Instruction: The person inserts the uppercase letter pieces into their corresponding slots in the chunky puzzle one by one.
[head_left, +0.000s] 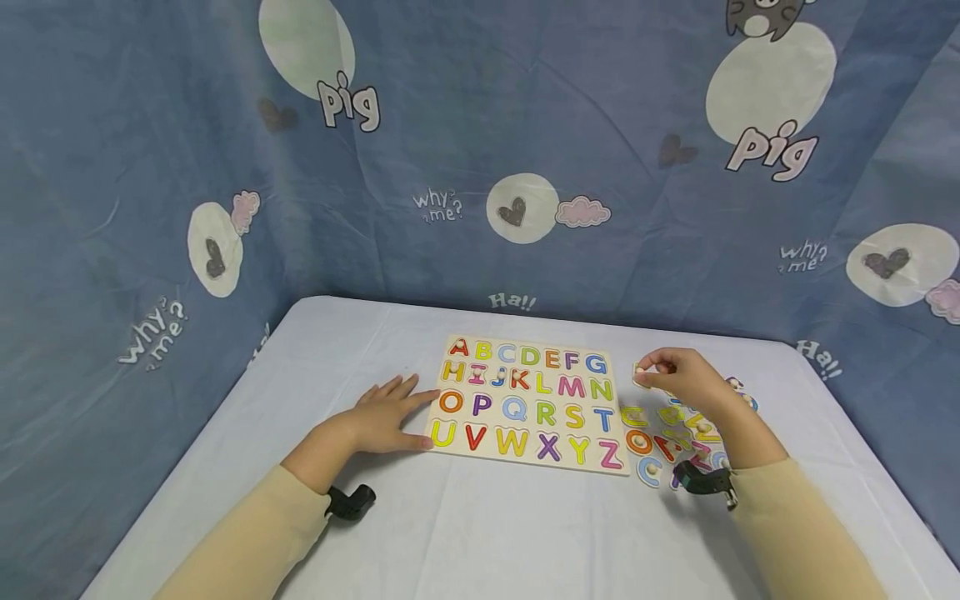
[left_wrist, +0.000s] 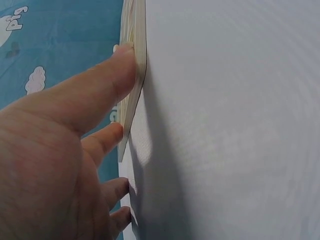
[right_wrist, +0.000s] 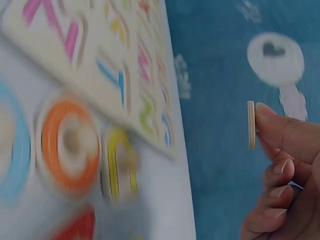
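Fingers on the left hand (head_left: 378,423) are spread apart, with the thumb and index tips touching the left edge of a flat, rectangular, pale wooden alphabet board (head_left: 467,406). On the right hand (head_left: 682,377) it's a pinch: thumb and index finger clamped on a small, thin, pale wooden piece (right_wrist: 251,125), other fingers curled in.

Biggest thing around is a blue fabric backdrop (head_left: 645,267) printed with whitish ovals, grey hearts, pink clouds and words like "pig" and "why me?". Next down is a white-topped table (head_left: 465,533), then a pair of long beige sleeves (head_left: 255,525).

The board lies flat on the table between the hands, four rows of bright letters running A to Z. Just right of it there's a loose pile of colourful wooden letter pieces (head_left: 702,429), partly hidden by the right arm. Smaller than that: two black wrist-worn devices (head_left: 351,503), one per arm. At the pile's near side you've got an orange wooden O (head_left: 639,442) and a light blue wooden C (head_left: 649,472).

Tiniest is that pinched piece, just beside the board's right edge, near the far corner. Right wrist cam only gets it edge-on, so honestly can't tell which letter.
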